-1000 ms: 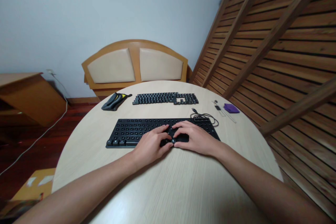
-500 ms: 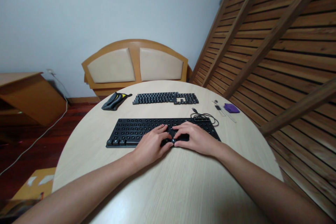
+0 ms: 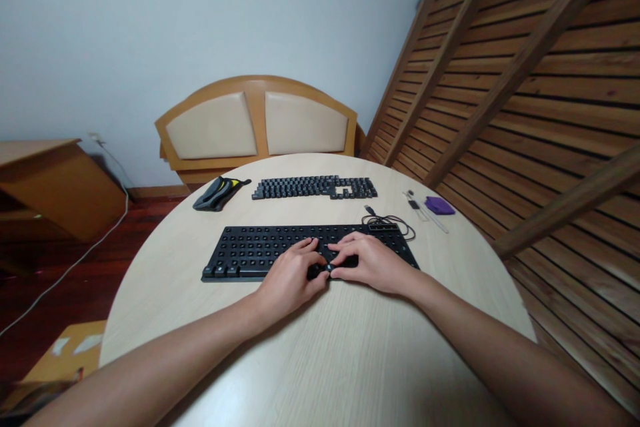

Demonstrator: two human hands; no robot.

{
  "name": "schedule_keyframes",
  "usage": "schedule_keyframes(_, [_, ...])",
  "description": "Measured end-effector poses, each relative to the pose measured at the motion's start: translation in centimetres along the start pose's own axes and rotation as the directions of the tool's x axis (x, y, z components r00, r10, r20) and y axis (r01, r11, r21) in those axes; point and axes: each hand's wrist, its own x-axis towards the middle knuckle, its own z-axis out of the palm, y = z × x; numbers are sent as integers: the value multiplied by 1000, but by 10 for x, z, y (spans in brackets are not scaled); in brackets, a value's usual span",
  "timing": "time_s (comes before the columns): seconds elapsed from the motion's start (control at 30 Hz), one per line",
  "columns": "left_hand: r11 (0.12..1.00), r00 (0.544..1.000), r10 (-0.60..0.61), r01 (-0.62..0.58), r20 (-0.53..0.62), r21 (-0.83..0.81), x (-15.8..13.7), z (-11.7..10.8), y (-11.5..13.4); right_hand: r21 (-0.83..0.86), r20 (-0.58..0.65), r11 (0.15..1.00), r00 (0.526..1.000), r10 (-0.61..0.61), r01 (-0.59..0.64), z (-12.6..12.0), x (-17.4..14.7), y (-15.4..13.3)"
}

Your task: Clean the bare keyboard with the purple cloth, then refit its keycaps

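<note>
A black keyboard (image 3: 260, 253) lies across the wooden table, most of its key positions stripped of caps. Along its bottom-left row sit a few keycaps (image 3: 220, 271) and the long space bar (image 3: 253, 273). My left hand (image 3: 290, 275) rests over the middle, thumb and index finger closed at the front row. From the other side my right hand (image 3: 371, 261) meets it, thumb and index finger pinched at the same spot. Between the fingertips is a small dark keycap (image 3: 329, 267), partly hidden by them.
Loose black keycaps (image 3: 300, 187) stand in rows behind the keyboard, with a gap at the right. A black, grey and yellow pouch (image 3: 217, 194) lies left; a coiled USB cable (image 3: 395, 221), a wire tool (image 3: 433, 219) and a purple cloth (image 3: 440, 205) lie right.
Both hands stay at the same place on the keyboard; the fingertips shift only slightly around the keycap. The rest is unchanged apart from a small camera shift.
</note>
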Motion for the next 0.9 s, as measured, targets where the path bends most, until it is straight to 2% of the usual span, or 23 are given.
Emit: schedule_keyframes(0.9, [997,998,-50,52,42,-53,2,-2,-7,36,4,999,1000,2,-2,0,0,-1])
